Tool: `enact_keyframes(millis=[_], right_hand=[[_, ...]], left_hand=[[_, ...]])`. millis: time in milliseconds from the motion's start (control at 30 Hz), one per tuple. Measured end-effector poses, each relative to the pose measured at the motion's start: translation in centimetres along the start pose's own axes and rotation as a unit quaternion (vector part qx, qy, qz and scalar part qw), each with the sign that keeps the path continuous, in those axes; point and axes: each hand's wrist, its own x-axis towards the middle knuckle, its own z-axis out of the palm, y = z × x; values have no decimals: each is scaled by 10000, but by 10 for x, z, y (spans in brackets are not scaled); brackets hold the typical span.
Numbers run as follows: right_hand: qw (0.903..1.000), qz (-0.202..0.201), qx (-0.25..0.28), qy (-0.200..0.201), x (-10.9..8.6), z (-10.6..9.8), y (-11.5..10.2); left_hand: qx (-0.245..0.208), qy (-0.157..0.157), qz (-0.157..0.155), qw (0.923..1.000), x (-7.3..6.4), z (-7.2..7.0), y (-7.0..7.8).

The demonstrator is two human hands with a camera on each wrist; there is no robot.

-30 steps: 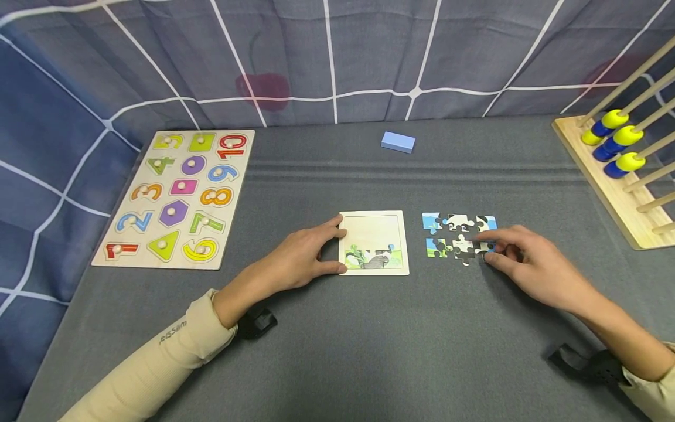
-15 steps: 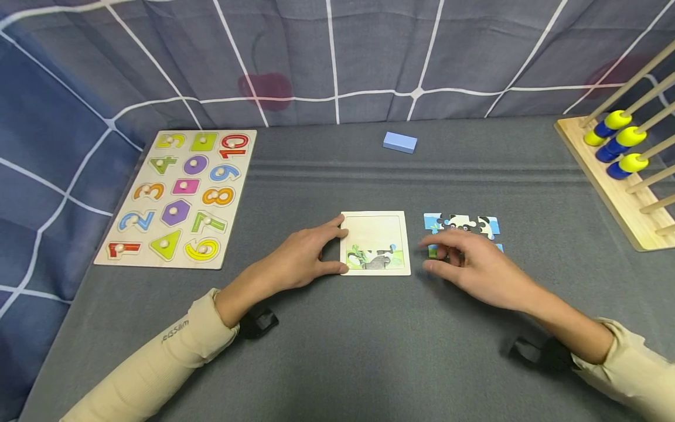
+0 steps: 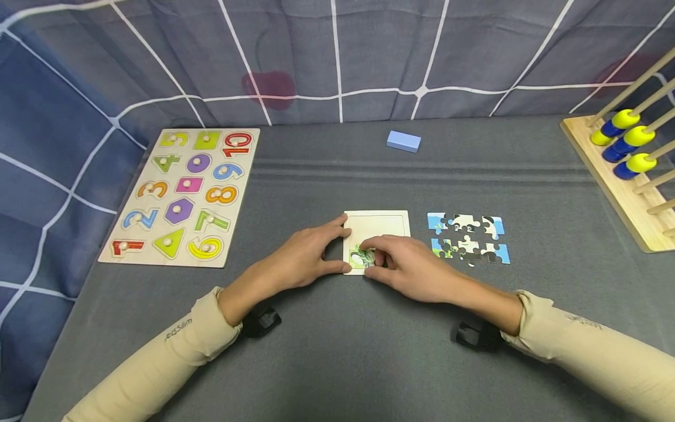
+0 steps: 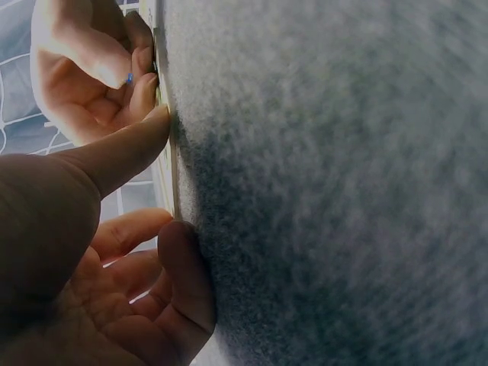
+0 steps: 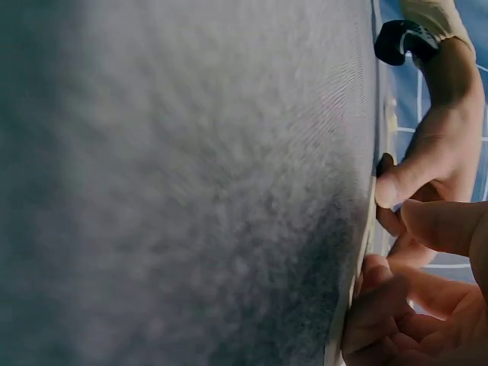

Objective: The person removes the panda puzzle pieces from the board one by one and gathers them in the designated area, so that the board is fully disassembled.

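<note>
A small wooden jigsaw tray (image 3: 375,224) lies flat mid-table, with a few picture pieces along its lower part. My left hand (image 3: 297,258) holds the tray at its left side, thumb at the near corner and fingers further up the edge. Over the tray's lower half is my right hand (image 3: 416,269), thumb and fingertips together. Between them a speck of blue, apparently a puzzle piece (image 4: 130,78), shows in the left wrist view; the rest of it is hidden. Right of the tray, loose panda puzzle pieces (image 3: 466,223) lie in two rows.
A number-and-shape peg board (image 3: 176,234) lies at the left. Toward the back is a blue block (image 3: 404,141). A wooden rack with beads (image 3: 601,181) on its rods stands at the right. A checked cloth (image 3: 379,58) hangs behind the table.
My right hand has moved left from the loose pieces to above the tray, uncovering the two rows. My left hand stays at the tray's left edge.
</note>
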Motion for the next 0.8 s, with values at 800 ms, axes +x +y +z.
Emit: enact_keyframes(millis=[800], right_hand=[[9983, 149, -510, -236, 11, 2, -2]], left_hand=[[-8, -24, 20, 10000, 0, -1, -1]])
